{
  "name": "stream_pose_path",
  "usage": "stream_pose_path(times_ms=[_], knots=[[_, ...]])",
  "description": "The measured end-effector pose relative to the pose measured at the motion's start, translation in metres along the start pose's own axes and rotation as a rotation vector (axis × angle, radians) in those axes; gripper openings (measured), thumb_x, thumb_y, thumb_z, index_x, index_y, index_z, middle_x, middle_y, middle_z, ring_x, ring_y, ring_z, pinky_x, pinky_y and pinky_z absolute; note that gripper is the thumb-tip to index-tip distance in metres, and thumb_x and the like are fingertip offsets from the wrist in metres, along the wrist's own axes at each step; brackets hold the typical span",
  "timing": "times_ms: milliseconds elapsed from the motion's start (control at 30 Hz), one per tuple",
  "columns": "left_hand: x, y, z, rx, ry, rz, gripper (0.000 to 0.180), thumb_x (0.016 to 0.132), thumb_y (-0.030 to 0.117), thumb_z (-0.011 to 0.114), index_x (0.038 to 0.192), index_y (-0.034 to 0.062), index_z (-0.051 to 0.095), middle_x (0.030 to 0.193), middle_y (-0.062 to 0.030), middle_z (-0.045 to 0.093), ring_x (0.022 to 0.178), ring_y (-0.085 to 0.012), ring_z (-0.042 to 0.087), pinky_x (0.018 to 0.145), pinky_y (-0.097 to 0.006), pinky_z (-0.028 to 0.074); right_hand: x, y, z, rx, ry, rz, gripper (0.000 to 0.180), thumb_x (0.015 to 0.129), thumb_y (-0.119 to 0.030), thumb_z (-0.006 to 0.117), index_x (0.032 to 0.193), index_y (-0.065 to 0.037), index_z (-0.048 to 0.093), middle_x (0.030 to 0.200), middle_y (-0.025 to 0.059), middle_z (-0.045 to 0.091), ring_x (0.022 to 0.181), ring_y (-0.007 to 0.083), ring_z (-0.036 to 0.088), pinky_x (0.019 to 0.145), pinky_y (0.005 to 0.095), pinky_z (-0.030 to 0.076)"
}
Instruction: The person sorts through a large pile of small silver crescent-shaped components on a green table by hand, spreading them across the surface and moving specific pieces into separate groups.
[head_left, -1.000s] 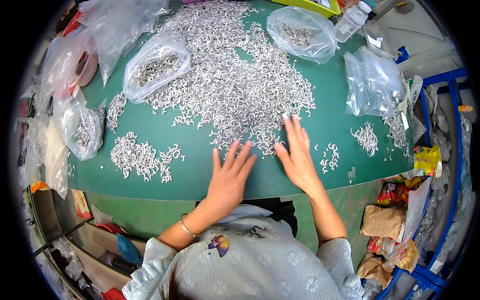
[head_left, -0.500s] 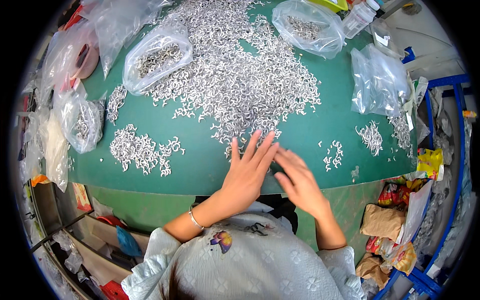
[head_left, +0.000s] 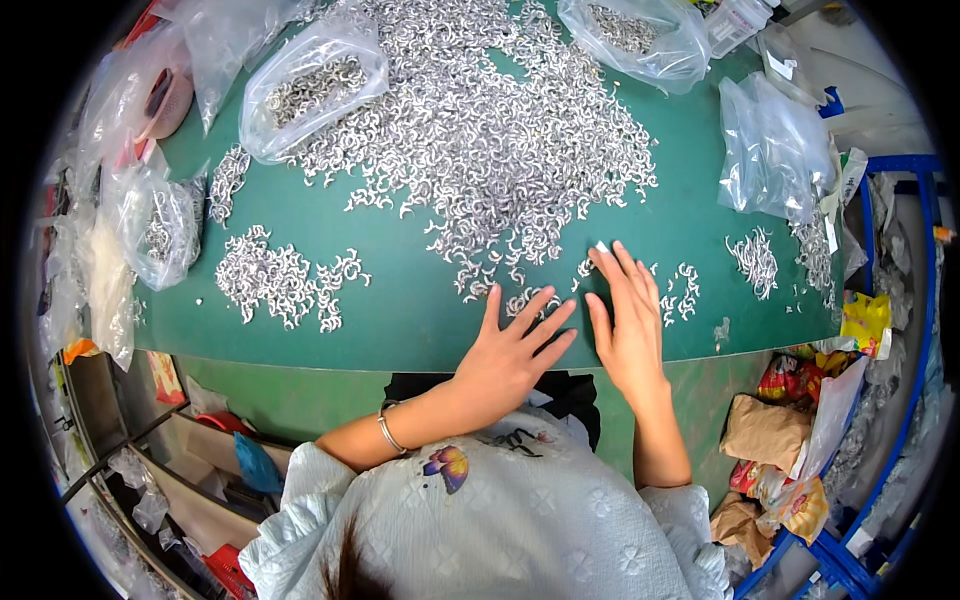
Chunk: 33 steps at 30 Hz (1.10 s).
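A big heap of small silver curved metal pieces point(head_left: 480, 150) covers the middle of the green table point(head_left: 400, 310). My left hand point(head_left: 512, 355) lies flat near the front edge, fingers spread, its fingertips at a few loose pieces. My right hand point(head_left: 628, 320) lies flat beside it, fingers together, reaching up to the heap's lower fringe. Neither hand holds anything. A smaller pile of the same pieces point(head_left: 285, 280) sits to the left, and a little cluster point(head_left: 682, 290) lies just right of my right hand.
Clear plastic bags of pieces lie around: one at upper left point(head_left: 310, 85), one at the far left point(head_left: 160, 225), one at top right point(head_left: 635, 35), an emptier one at right point(head_left: 775, 150). Crumpled wrappers and paper bags point(head_left: 790, 440) fill a bin at the right.
Both hands slid back from the heap's edge toward the front of the table. The left hand moved right, close beside the right hand, dragging a few pieces along.
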<state>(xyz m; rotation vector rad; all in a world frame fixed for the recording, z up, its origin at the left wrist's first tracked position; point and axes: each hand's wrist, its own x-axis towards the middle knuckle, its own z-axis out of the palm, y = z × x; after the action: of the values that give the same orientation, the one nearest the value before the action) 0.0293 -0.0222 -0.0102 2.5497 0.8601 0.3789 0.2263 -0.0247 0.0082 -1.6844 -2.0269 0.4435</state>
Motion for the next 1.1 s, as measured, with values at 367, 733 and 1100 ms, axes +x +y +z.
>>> stream_pose_path(times_ms=[367, 733, 1100], knots=[[0.002, -0.004, 0.004, -0.005, 0.038, -0.023, 0.054, 0.083, 0.009, 0.065, 0.135, 0.0064, 0.052, 0.152, -0.0076, 0.038, 0.144, -0.0318, 0.029, 0.103, -0.076, 0.020, -0.018, -0.008, -0.005, 0.073, -0.091, 0.057, 0.055, 0.090, -0.006, 0.060, 0.141, 0.001, 0.040, 0.139, 0.0168, 0.053, 0.136, 0.0368, 0.042, 0.113, 0.0519, 0.029], [-0.004, -0.014, 0.001, -0.002, 0.146, -0.020, 0.040, 0.079, 0.004, 0.056, 0.118, -0.0013, 0.063, 0.141, -0.0134, 0.051, 0.138, -0.0336, 0.038, 0.103, -0.076, 0.020, -0.015, -0.008, 0.010, -0.004, -0.091, 0.001, 0.063, 0.090, -0.012, 0.063, 0.144, 0.004, 0.035, 0.144, 0.0196, 0.046, 0.141, 0.0390, 0.034, 0.114, 0.0526, 0.024], [-0.010, -0.013, -0.005, -0.003, 0.184, -0.206, 0.042, 0.078, -0.004, 0.059, 0.119, 0.0002, 0.064, 0.143, -0.0108, 0.050, 0.141, -0.0338, 0.036, 0.108, -0.073, 0.007, -0.033, -0.020, 0.019, -0.254, -0.229, 0.022, 0.077, 0.087, -0.033, 0.065, 0.145, 0.004, 0.033, 0.153, 0.0175, 0.033, 0.146, 0.0334, 0.024, 0.114, 0.0605, 0.018]])
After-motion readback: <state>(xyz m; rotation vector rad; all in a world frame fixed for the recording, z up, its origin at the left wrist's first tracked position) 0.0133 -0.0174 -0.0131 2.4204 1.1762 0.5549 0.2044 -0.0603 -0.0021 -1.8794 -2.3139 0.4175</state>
